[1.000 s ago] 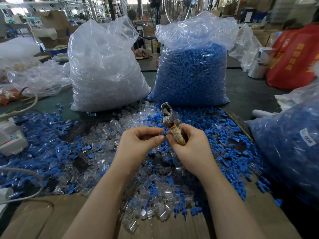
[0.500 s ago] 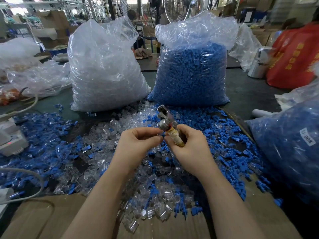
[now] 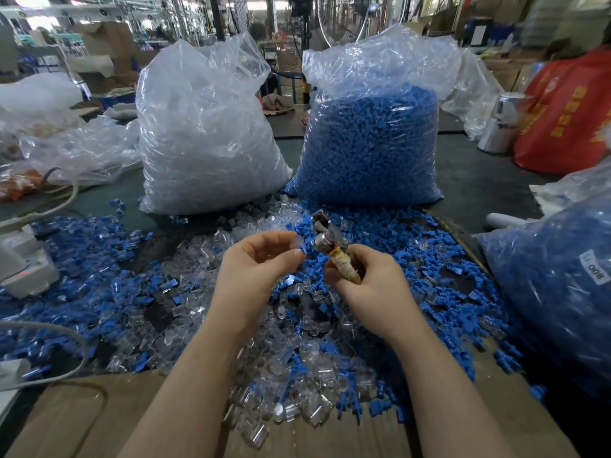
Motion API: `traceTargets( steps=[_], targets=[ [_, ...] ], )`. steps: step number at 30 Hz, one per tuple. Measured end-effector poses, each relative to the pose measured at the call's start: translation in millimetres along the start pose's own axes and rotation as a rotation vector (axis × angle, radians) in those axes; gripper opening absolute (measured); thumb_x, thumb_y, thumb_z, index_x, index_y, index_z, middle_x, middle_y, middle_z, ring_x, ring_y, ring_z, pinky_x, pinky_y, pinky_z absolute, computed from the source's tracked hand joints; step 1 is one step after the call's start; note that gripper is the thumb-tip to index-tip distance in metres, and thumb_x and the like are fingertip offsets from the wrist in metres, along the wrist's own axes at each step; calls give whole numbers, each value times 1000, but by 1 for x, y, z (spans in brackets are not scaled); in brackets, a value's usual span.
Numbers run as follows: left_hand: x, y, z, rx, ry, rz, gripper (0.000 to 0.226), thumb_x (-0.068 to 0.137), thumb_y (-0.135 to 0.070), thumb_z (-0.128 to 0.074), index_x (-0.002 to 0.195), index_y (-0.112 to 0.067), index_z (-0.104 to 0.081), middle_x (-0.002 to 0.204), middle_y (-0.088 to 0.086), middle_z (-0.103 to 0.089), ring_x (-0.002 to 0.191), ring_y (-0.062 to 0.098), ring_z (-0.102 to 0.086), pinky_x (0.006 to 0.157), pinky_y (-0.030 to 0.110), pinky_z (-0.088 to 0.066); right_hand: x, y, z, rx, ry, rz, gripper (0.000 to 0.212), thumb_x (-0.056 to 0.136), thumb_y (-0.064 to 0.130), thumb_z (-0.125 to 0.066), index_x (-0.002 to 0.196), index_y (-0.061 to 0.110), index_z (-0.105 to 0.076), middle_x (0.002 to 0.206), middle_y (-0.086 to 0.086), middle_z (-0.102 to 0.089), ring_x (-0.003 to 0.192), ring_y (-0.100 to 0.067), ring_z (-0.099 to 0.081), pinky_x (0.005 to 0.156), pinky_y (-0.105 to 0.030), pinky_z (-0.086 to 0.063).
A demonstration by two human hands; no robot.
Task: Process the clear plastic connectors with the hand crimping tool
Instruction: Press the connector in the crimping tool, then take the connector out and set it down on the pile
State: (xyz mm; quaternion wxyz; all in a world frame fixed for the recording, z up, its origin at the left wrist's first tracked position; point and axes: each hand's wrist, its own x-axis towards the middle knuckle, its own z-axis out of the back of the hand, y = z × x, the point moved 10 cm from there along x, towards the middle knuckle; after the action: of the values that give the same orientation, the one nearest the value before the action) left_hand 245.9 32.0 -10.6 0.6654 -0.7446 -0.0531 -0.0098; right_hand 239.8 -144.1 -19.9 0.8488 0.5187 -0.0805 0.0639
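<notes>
My right hand (image 3: 367,279) grips the hand crimping tool (image 3: 330,241) by its tape-wrapped handle, and the tool's metal head points up and to the left. My left hand (image 3: 254,269) pinches a small clear plastic connector (image 3: 297,242) between thumb and fingertips, just left of the metal head and slightly apart from it. Below both hands lies a loose heap of clear connectors (image 3: 291,385) mixed with blue plastic pieces (image 3: 439,292).
A large bag of clear connectors (image 3: 205,137) and a large bag of blue pieces (image 3: 370,140) stand behind the heap. Another blue-filled bag (image 3: 555,285) sits at the right. A small white device (image 3: 23,269) and cables lie left. Cardboard (image 3: 99,421) lies along the near edge.
My left hand has drawn back to the left from the tool head, its fingers now apart from my right hand. The tool has shifted slightly.
</notes>
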Motion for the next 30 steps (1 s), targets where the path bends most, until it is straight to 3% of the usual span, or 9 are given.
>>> traceTargets(
  steps=[4, 7, 9, 17, 25, 30],
  targets=[
    [-3, -4, -6, 204, 23, -49, 16, 79, -3, -78, 88, -16, -77, 82, -2, -77, 77, 8, -72, 69, 15, -54, -2, 12, -1, 78, -57, 71, 17, 89, 30, -70, 76, 24, -60, 67, 11, -60, 57, -7, -49, 56, -40, -45],
    [-5, -5, -12, 239, 43, -59, 18, 78, -1, -78, 84, -18, -77, 79, -3, -77, 76, 7, -73, 68, 14, -54, -2, 15, 0, 59, -71, 102, 24, 89, 28, -70, 70, 28, -56, 63, 17, -58, 54, -3, -48, 48, -22, -38],
    [-5, -4, -13, 241, 43, -53, 19, 78, 0, -78, 82, -18, -77, 78, -2, -77, 74, 7, -73, 67, 14, -53, -2, 14, -1, 47, -65, 104, 27, 90, 25, -70, 69, 31, -55, 62, 19, -58, 54, -2, -48, 48, -19, -36],
    [-6, -4, -15, 275, 63, -35, 18, 78, 0, -77, 79, -17, -78, 73, -3, -76, 68, 2, -70, 62, 10, -50, -2, 14, -1, -1, -60, 113, 22, 90, 23, -69, 74, 32, -58, 67, 18, -61, 55, -7, -48, 55, -45, -47],
    [-5, 0, -16, 302, 97, -22, 20, 79, 0, -76, 72, -19, -78, 62, -6, -71, 57, -4, -62, 54, 9, -45, -2, 16, -2, -86, -52, 129, 8, 88, 22, -69, 83, 24, -62, 69, 8, -62, 64, -23, -59, 61, -50, -51],
    [-3, 5, -11, 221, 65, 1, 17, 80, 0, -75, 79, -17, -77, 75, 2, -75, 69, 7, -68, 63, 15, -52, -3, 14, -3, -55, -38, 103, 6, 89, 26, -68, 86, 26, -63, 72, 12, -64, 66, -21, -59, 62, -50, -52]
  ],
)
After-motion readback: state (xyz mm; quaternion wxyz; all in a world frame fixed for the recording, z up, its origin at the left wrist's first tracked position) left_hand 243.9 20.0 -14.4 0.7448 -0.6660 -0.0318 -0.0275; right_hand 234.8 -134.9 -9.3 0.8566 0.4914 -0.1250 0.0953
